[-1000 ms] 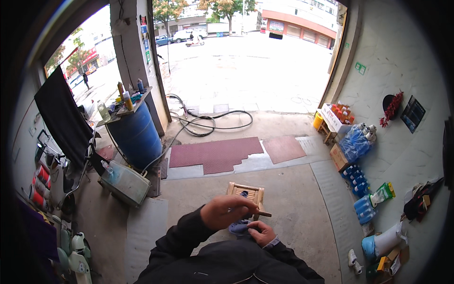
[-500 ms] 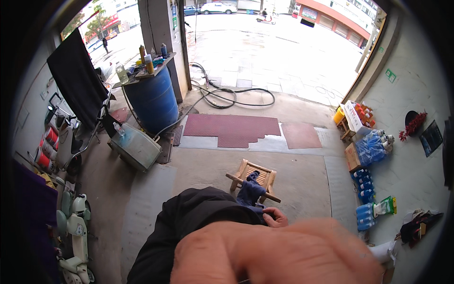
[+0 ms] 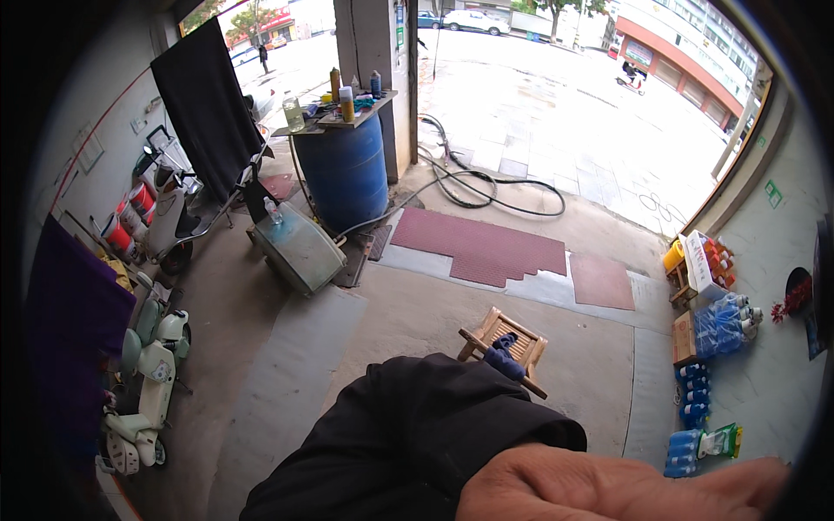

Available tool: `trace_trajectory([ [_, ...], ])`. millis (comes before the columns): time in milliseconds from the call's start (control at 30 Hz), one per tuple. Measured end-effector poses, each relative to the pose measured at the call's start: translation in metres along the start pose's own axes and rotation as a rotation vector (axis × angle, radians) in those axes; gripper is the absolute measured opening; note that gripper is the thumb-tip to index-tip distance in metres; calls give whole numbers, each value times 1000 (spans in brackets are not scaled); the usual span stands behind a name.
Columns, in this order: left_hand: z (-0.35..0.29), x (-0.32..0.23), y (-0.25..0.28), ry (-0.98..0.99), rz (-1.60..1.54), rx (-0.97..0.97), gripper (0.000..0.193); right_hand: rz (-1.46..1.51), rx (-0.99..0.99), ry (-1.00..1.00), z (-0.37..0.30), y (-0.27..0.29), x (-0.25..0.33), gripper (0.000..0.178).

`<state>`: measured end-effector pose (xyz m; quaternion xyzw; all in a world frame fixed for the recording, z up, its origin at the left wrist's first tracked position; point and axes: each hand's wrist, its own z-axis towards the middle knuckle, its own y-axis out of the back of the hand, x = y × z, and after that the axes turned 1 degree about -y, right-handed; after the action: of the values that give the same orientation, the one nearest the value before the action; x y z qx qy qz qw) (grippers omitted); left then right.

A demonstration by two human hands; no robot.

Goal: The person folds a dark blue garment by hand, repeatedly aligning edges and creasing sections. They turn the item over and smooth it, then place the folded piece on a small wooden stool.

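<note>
My right hand fills the lower right, very close to the view. Its back shows, while its fingers run to the right and their tips are hidden or blurred. I cannot make out anything in it. Black clothing of mine spreads across the lower middle, its loose edge just above the hand. My left hand does not show. Beyond the clothing stands a low slatted wooden chair with a dark blue cloth over its rail. Neither hand is seen touching the chair or cloth.
Ahead left, a blue barrel carries bottles and cans, beside a grey-green box. Scooters line the left. Dark red mats and a black hose lie toward the doorway. Blue bottles and boxes stand along the right wall.
The view has turned, shifting the room rightward. My large near hand has moved to the lower right. The other hand, earlier by the clothing's edge near the blue cloth, is out of sight.
</note>
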<state>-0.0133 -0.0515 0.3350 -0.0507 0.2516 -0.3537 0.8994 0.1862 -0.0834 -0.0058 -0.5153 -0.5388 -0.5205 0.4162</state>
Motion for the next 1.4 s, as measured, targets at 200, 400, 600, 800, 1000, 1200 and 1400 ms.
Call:
trace_trajectory([
  [200, 1, 13, 5, 104, -71, 26, 24, 58, 62, -52, 12, 6, -26, 17],
  [400, -3, 21, 15, 246, -171, 42, 29, 25, 22, 12, 13, 10, -40, 18],
  [600, -57, 5, 60, 537, -142, -240, 34, 99, 36, -27, 20, 5, -34, 18],
  [800, -171, 43, 113, 983, 1082, -840, 32, 120, -137, -19, 10, 12, -7, 19],
  [1000, -255, 88, 142, 1308, 1341, -773, 50, 335, -220, -17, 13, 5, 12, 20],
  [1200, -270, 101, 157, 1082, 1431, -671, 32, 519, -3, 26, 7, 7, 21, 28],
  [1400, -266, 107, 156, 988, 1453, -594, 18, 524, -53, -11, 5, 13, 11, 33],
])
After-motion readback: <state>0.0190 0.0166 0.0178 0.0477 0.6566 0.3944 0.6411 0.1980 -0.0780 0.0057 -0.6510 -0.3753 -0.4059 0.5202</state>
